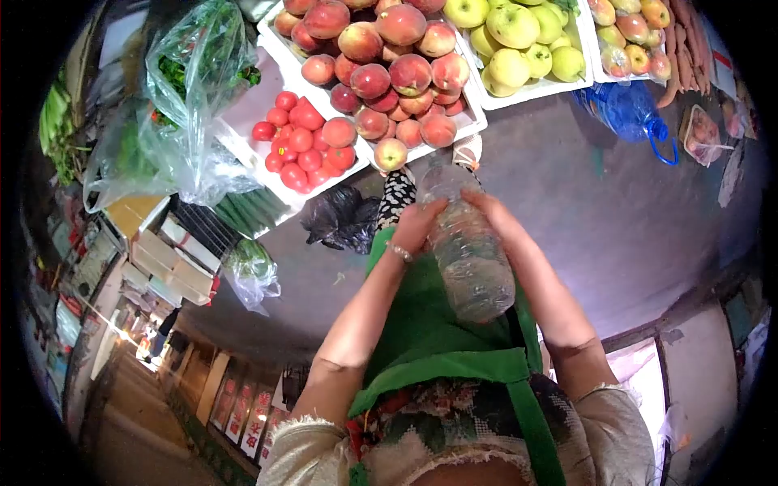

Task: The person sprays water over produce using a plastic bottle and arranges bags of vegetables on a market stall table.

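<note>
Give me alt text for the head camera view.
The left hand and right hand hold a clear plastic bottle over a green apron. Beyond sit white boxes of peaches, red tomatoes and yellow-green fruit, with a blue bottle nearby.

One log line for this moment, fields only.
left hand: holding clear plastic bottle; right hand: holding same bottle; bottle: in front of green apron; ahead: peaches, tomatoes

Both hands point(495, 219) around a clear plastic bottle point(470, 263), before a green apron point(409, 324), peaches point(411, 74) and tomatoes point(301, 140) beyond.
</note>
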Demonstrator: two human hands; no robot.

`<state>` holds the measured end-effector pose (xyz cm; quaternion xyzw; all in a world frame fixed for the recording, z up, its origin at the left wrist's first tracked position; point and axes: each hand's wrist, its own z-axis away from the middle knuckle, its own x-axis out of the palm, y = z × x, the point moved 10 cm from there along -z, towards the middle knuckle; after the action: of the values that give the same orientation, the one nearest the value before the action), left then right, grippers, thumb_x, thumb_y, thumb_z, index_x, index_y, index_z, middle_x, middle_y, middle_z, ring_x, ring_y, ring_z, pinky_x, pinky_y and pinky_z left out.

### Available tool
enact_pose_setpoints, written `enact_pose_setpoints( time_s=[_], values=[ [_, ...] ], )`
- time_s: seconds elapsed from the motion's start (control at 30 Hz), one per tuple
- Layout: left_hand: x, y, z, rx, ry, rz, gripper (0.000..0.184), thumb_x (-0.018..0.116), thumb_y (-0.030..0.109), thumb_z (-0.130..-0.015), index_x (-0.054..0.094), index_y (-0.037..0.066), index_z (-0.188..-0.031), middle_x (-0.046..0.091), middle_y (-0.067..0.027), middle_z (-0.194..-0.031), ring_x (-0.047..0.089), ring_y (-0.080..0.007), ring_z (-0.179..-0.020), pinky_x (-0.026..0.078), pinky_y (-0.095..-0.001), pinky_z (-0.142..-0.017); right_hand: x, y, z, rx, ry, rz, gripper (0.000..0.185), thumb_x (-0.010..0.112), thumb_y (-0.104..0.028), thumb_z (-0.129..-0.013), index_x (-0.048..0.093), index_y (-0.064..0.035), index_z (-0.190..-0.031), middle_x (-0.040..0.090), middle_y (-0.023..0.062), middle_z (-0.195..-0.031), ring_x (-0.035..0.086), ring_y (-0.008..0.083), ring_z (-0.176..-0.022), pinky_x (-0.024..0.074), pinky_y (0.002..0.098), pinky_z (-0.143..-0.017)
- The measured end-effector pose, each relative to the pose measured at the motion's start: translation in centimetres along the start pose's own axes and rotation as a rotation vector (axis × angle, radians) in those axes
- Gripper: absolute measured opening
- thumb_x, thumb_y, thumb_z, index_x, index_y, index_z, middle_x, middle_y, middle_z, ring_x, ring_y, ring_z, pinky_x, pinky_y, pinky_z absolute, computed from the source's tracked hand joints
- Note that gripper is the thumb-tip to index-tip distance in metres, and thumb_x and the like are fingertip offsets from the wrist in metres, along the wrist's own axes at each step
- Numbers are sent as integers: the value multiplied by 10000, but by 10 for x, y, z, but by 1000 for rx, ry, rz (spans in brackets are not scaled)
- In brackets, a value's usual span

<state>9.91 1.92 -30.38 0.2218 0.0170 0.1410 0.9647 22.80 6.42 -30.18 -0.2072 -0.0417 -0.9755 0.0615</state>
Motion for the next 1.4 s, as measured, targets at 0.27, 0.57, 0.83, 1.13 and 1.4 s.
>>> enact_pose_setpoints(
  time_s=[0.27, 0.57, 0.83, 1.13, 1.4],
  values=[
    [40, 5, -21, -224, 1, 144, 411, 650, 418, -816, 603, 30, -690, 483, -19, -486, 395, -131, -323, 264, -290, -312, -22, -29, 12, -1, -36, -207, 328, 538, -282, -929, 568, -2, -1098, 656, 82, -906, 640, 158, -750, 529, 279, -659],
    [66, 3, -40, -301, 21, 249, 419, 671, 410, -808, 603, 13, -690, 496, -26, -491, 399, -141, -316, 273, -298, -304, -49, -58, 20, 46, 88, 25, 338, 564, -331, -910, 590, -30, -1060, 670, 85, -887, 648, 158, -730, 535, 287, -650],
    [87, 1, -50, -179, 83, 161, 434, 665, 456, -800, 540, 61, -672, 492, -26, -490, 416, -148, -312, 280, -287, -292, -67, -69, -3, 209, -23, -100, 266, 573, -276, -900, 608, -20, -967, 671, 98, -736, 632, 175, -543, 532, 319, -485],
    [129, -26, -40, -423, 99, 568, 376, 627, 447, -853, 590, 74, -865, 576, -7, -655, 519, -116, -464, 336, -258, -352, -88, -97, -2, 131, -6, 294, 299, 641, -262, -858, 610, 4, -990, 656, 64, -720, 605, 129, -536, 505, 272, -478],
    [117, 2, -38, -246, 90, 505, 358, 591, 444, -877, 580, 91, -822, 526, 14, -572, 465, -101, -394, 316, -239, -333, -75, -114, 1, -8, -36, 319, 367, 665, -257, -833, 589, -2, -1084, 650, 82, -870, 617, 139, -663, 505, 275, -581]
  ],
)
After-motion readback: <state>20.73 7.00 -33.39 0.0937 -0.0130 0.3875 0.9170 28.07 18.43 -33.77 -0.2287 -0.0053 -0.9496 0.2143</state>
